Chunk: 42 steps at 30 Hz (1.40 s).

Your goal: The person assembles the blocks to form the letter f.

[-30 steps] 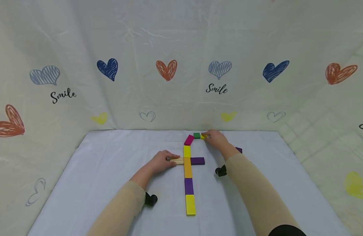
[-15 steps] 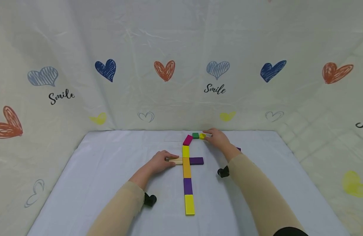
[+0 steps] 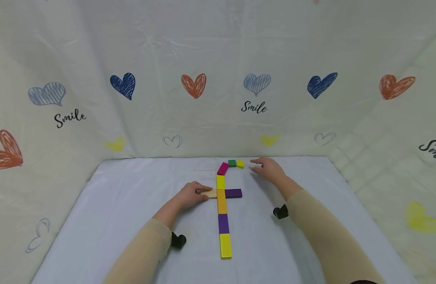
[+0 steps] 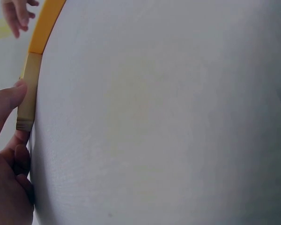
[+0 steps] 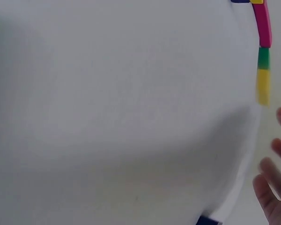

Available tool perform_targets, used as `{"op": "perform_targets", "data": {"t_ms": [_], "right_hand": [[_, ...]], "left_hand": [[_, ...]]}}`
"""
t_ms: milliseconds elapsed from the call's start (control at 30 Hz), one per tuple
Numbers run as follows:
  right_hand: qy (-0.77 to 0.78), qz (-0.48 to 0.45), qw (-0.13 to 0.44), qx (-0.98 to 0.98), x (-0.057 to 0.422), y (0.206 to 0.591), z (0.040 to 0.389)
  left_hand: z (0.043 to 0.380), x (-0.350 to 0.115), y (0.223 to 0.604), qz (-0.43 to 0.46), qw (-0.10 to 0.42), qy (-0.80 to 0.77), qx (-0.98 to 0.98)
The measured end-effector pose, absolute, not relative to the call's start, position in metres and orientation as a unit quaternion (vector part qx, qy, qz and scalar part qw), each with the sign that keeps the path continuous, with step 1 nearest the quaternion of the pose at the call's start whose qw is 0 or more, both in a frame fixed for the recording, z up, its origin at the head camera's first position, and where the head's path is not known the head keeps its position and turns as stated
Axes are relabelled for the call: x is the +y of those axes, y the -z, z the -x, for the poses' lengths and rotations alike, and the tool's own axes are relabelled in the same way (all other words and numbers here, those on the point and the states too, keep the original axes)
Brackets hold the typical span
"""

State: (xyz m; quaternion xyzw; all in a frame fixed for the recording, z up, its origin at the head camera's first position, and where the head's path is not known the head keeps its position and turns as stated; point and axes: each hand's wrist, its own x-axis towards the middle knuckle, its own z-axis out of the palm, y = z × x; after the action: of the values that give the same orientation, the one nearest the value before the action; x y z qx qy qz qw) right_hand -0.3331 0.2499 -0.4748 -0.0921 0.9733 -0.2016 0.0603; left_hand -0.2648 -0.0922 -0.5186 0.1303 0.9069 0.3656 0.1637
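My left hand [image 3: 191, 195] pinches a plain wooden block [image 3: 211, 193], whose inner end meets the left side of an orange block [image 3: 222, 202]. A dark purple block [image 3: 233, 193] lies on the orange one's other side. Beyond it, a yellow block [image 3: 220, 182], a slanted magenta block [image 3: 223, 169], a green block [image 3: 232, 163] and a small yellow block [image 3: 240, 164] curve to the right. My right hand [image 3: 269, 169] is just right of that small yellow block, fingers apart and holding nothing; the right wrist view shows the gap between them.
Toward me, a purple block [image 3: 223, 224] and a yellow block [image 3: 225, 246] continue the line. A separate dark block [image 5: 209, 221] lies at the bottom of the right wrist view. The white-covered table [image 3: 133, 197] ends at a heart-printed backdrop [image 3: 218, 118].
My right hand has let go of the small yellow block and moved right, away from it. The block stays beside the green one. My left hand keeps its hold on the wooden block.
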Motion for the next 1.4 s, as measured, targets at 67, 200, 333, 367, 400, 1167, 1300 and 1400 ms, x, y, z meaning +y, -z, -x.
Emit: {"op": "perform_targets", "data": {"t_ms": [67, 200, 333, 367, 400, 1167, 1300, 1400], "right_hand": [[0.199, 0.092, 0.060, 0.974, 0.256, 0.475, 0.330], [0.193, 0.082, 0.063, 0.976, 0.270, 0.476, 0.326], [0.187, 0.075, 0.063, 0.977, 0.286, 0.474, 0.319], [0.186, 0.077, 0.061, 0.978, 0.290, 0.473, 0.317], [0.185, 0.079, 0.058, 0.978, 0.294, 0.472, 0.314], [0.216, 0.044, 0.123, 0.968, 0.348, 0.475, 0.290], [0.223, 0.046, 0.143, 0.963, 0.349, 0.477, 0.288], [0.229, 0.043, 0.149, 0.961, 0.348, 0.477, 0.288]], "left_hand": [[0.265, -0.093, 0.519, -0.131, 0.164, -0.365, 0.907], [0.265, -0.094, 0.521, -0.132, 0.163, -0.364, 0.908], [0.266, -0.093, 0.522, -0.131, 0.163, -0.366, 0.907], [0.265, -0.093, 0.521, -0.131, 0.163, -0.367, 0.907], [0.265, -0.093, 0.521, -0.132, 0.163, -0.369, 0.906], [0.265, -0.093, 0.520, -0.123, 0.169, -0.373, 0.904], [0.265, -0.093, 0.520, -0.127, 0.168, -0.376, 0.902], [0.265, -0.093, 0.520, -0.135, 0.165, -0.376, 0.902]]}}
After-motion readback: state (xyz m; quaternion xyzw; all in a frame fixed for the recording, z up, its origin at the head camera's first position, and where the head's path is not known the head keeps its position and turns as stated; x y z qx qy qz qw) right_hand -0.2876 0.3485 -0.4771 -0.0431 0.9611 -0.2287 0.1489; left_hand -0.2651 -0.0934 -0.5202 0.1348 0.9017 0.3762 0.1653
